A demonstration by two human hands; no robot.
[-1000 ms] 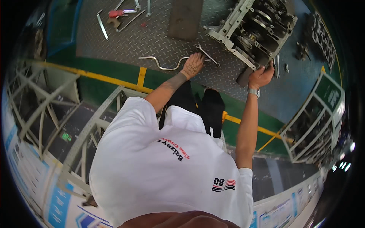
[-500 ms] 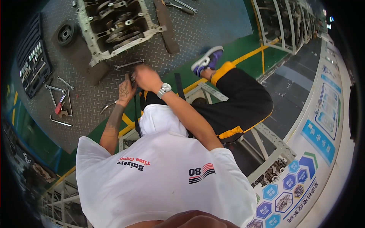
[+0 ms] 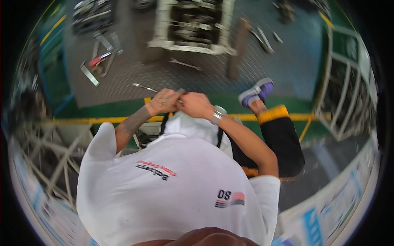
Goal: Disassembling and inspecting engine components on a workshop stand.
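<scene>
My left hand (image 3: 163,101) and my right hand (image 3: 196,105) meet in front of my chest, fingers curled and touching. Both pinch a small thin metal tool (image 3: 180,98) between them; most of it is hidden by the fingers. My right wrist carries a silver watch (image 3: 218,115). Beyond the hands, on the grey tread-plate floor (image 3: 205,78), stands a pale engine block (image 3: 193,25). A wrench (image 3: 185,64) lies just in front of it, and another wrench (image 3: 143,87) lies near my left hand.
A wooden block (image 3: 235,55) lies right of the engine block. Metal bars and a red-handled tool (image 3: 97,61) lie at the left. My purple shoe (image 3: 257,92) rests on the green floor by a yellow line (image 3: 82,121). White railings (image 3: 347,90) stand to the right.
One second ago my hands were spread apart, reaching toward the floor and the engine block. They have since drawn together at my chest around the small tool, and the view has swung round.
</scene>
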